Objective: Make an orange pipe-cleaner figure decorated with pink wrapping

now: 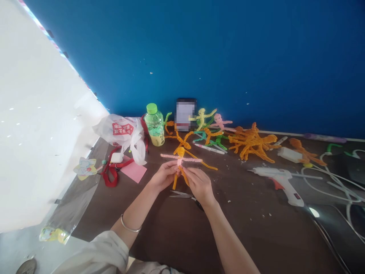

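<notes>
Both hands, left hand [164, 176] and right hand [199, 183], pinch a fuzzy pink-and-orange pipe-cleaner figure [180, 160] above the dark tabletop [251, 228].

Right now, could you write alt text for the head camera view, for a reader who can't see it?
Two bare hands, left hand and right hand, hold a pink and orange pipe-cleaner figure above a dark table. Scissors lie under the hands, a white glue gun to the right, and a green-capped bottle and more figures by the blue wall.
</notes>
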Demonstrator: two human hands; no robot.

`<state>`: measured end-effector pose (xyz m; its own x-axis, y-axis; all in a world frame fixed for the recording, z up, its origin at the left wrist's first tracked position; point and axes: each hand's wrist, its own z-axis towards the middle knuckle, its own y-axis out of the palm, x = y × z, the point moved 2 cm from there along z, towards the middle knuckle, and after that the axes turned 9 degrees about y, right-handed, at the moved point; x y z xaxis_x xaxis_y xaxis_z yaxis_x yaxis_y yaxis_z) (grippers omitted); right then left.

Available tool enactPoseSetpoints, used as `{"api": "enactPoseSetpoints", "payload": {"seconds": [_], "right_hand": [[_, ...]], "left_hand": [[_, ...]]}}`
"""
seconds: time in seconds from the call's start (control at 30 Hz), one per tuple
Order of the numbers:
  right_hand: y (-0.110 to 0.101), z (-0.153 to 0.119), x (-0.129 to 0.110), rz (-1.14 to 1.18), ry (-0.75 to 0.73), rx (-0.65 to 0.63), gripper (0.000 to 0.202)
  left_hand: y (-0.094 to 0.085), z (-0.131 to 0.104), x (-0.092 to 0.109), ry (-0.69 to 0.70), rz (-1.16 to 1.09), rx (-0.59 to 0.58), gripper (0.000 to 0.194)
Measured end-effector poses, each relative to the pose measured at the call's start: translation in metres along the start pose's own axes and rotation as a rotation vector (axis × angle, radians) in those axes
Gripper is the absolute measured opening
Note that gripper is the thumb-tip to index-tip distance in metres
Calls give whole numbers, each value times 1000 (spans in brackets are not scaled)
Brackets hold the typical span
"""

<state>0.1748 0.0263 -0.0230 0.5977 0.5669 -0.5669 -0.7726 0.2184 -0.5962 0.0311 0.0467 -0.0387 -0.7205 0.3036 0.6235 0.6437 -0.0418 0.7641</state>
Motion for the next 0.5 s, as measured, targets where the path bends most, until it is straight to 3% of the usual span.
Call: {"api": "enactPoseSetpoints", "payload": {"seconds": [0.33, 0.5], "right_hand": [[4, 7, -10, 431, 422, -24, 13], [11, 5, -18, 718, 746, -36, 18]], "left_hand": [[13, -3, 0, 109, -35, 14, 19], [17, -4, 0, 192, 58, 42, 15]]}}
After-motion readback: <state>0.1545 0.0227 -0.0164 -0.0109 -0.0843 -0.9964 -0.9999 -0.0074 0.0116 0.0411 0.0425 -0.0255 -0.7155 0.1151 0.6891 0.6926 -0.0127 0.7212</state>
